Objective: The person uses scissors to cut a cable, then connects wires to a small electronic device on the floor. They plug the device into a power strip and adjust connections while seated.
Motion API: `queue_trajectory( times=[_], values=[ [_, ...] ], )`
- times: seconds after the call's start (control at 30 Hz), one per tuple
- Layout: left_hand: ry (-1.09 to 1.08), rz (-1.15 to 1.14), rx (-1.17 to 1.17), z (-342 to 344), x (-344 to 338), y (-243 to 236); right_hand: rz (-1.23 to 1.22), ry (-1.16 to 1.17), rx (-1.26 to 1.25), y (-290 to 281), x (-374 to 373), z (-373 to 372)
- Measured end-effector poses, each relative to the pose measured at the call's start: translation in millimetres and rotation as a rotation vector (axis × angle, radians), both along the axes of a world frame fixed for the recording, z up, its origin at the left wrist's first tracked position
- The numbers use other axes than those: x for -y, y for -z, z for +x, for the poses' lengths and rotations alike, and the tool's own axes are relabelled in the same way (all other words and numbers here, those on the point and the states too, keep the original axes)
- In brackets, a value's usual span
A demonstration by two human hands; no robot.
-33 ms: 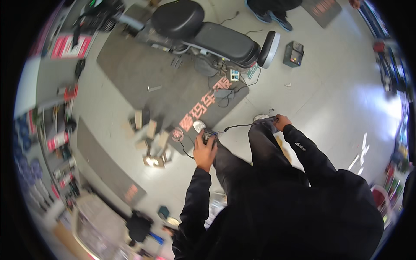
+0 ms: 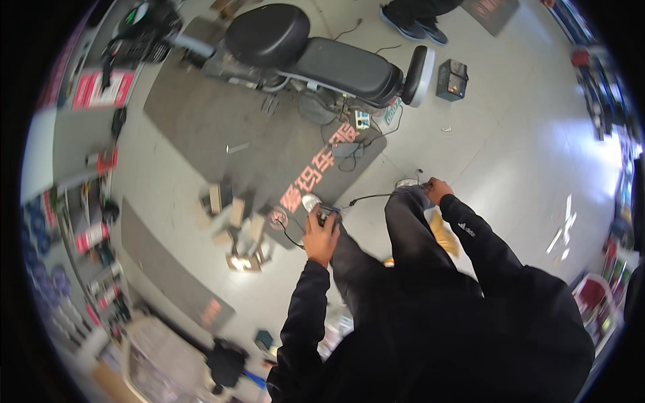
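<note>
Head view: L hand (image 2: 320,240) tight round dark device (image 2: 324,217), R hand (image 2: 440,191) prob. closed on cable (image 2: 373,197).

Big grey mat (image 2: 201,124): row of large orange-pink characters (image 2: 316,171) along its right end, crisp. Plate (image 2: 394,113) at the scooter (image 2: 346,66) tail: green characters. Right sleeve (image 2: 487,245): white logo (image 2: 466,230) plus lettering. Far-left red-and-white sign (image 2: 103,90): small print. Near-left mat (image 2: 161,265), far-right mat (image 2: 500,19): reddish characters, blurred.
</note>
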State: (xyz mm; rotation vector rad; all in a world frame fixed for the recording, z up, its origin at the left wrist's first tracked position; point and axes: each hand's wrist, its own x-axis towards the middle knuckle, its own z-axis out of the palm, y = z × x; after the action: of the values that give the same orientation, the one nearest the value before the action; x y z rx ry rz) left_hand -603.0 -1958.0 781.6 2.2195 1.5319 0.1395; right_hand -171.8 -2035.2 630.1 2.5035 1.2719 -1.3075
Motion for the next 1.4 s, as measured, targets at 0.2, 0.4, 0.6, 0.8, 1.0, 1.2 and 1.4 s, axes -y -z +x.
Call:
queue_trajectory(
  times=[0.2, 0.4, 0.6, 0.8, 1.0, 1.2, 1.4],
  values=[
    [0.498, 0.005, -0.016, -57, -100, 244, -0.105, 0.230, -0.009, 152, 1, -109],
    [0.604, 0.082, -0.046, -105, -126, 467, -0.300, 0.051, 0.137, 301, -11, -177],
    [0.739, 0.017, 0.014, -125, -158, 580, -0.586, -0.102, -0.010, 407, -2, -174],
    [1.024, 0.025, 0.019, -141, -168, 683, -0.774, 0.066, -0.406, 473, 9, -153],
    [1.150, 0.059, 0.006, -138, -169, 708, -0.705, -0.146, -0.389, 494, -18, -163],
    [1.370, 0.159, 0.082, -140, -184, 713, -0.583, -0.446, -0.301, 474, -50, -176],
    [1.485, 0.225, 0.080, -138, -186, 705, 0.123, -0.688, -0.211, 481, -82, -254]
  ],
)
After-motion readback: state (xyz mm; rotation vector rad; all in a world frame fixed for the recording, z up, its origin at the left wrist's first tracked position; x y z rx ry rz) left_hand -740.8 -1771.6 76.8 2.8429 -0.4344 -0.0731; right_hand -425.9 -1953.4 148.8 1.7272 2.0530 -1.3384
